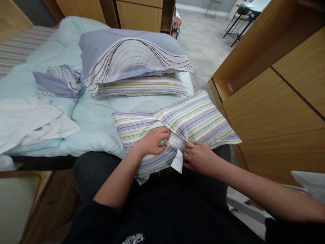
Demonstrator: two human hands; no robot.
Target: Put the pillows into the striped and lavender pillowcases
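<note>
A striped pillowcase [195, 118] lies across my lap and the bed's near edge, its opening parted in the middle. White filling or an inner pillow [176, 141] shows through that gap, and a white label [177, 162] hangs from it. My left hand [154, 140], fingers curled, grips the left edge of the opening. On the other side, my right hand [199, 156] pinches the right edge beside the label. Some of the right fingertips are hidden under the fabric.
Behind lies a purple-and-white patterned pillow [137, 56] on top of a striped pillow [142, 86]. A crumpled purple cloth [61, 81] and white cloth [33, 118] rest on the pale blue quilt [99, 125]. Wooden cabinets [279, 108] stand close at right; a white chair [248, 206] is below.
</note>
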